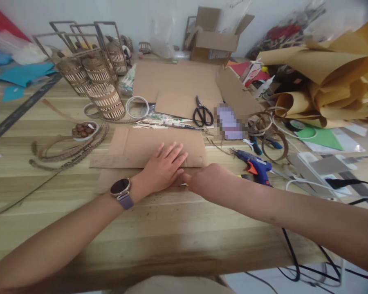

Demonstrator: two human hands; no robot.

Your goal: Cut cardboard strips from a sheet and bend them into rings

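While L hand (164, 168) touches cardbd (135, 147), scissors (202, 108) (blk) lie just beyond.

I get soft, diffuse light whose source I can't tell, washing the far wall (122, 28) a pale, hazy grey, while the wooden table (159, 241) carries a faint sheen in the middle and dims toward its near edge. My wide lens leans the woven holders (106, 98) at left and stretches the paper rolls (343, 67) at right, with the far right corner darkening; fine detail is soft, and a pixelated patch (230, 122) hides one spot.
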